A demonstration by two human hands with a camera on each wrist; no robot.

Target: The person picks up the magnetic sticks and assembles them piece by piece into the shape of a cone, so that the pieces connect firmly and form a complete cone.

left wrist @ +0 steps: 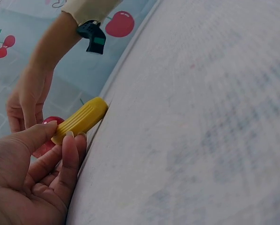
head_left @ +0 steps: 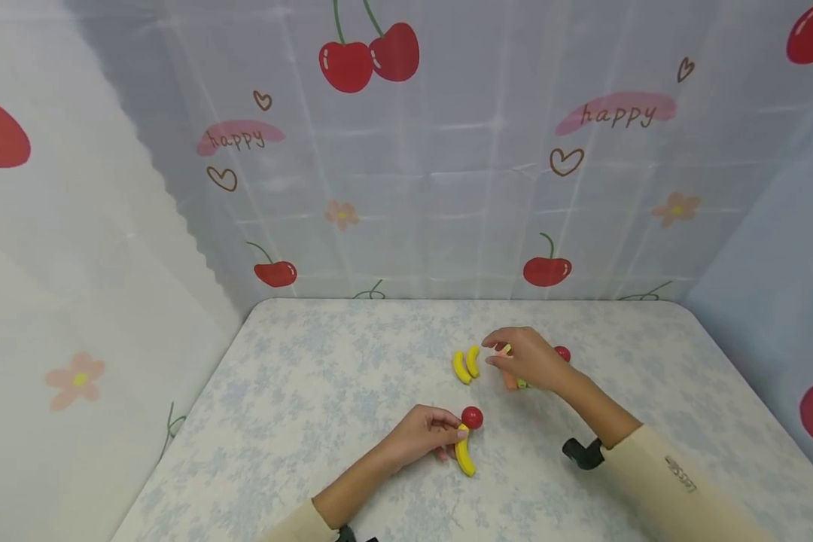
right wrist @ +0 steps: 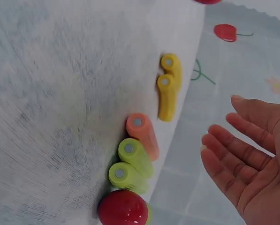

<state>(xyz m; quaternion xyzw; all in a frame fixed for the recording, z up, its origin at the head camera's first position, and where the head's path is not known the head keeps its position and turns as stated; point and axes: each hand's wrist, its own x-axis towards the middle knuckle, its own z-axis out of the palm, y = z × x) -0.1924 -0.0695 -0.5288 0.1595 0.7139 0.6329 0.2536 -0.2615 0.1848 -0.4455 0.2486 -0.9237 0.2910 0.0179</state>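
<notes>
My left hand (head_left: 420, 436) pinches a curved yellow magnetic stick (head_left: 464, 453) between thumb and fingers, close over the table. At the stick's far end is a glossy red ball (head_left: 472, 418), partly hidden behind thumb and stick in the left wrist view. My right hand (head_left: 525, 357) hovers with fingers spread and loosely bent, nothing in its grasp. Under it lie an orange stick (right wrist: 147, 136) and light green sticks (right wrist: 139, 157), largely covered by the hand in the head view. Two more yellow sticks (head_left: 466, 365) lie left of its fingertips.
Another red ball (right wrist: 123, 208) lies beside the green sticks. Grey discs show on the ends of the sticks. The table (head_left: 298, 376) has a pale blue floral cover, and a cherry-print curtain (head_left: 433, 165) rises behind its far edge.
</notes>
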